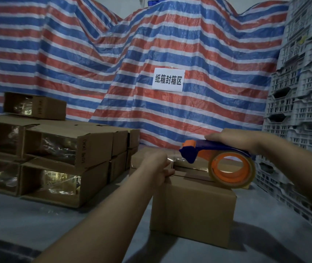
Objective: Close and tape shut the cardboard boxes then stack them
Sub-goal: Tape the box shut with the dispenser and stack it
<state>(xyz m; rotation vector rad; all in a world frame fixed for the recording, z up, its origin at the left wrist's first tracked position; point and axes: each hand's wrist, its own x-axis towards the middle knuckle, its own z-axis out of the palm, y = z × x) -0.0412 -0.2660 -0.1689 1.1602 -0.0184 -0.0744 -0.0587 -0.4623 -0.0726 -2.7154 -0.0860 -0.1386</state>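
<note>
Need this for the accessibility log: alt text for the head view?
A person's right hand holds a blue and orange tape dispenser on the top of a closed brown cardboard box while the left hand presses the flaps. Stacked taped cardboard boxes stand to the left before a striped red, white and blue tarpaulin.

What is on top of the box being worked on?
On the box sit the left hand, pressing the flaps, and the tape dispenser gripped by the right hand. The dispenser hides part of the seam.
</note>
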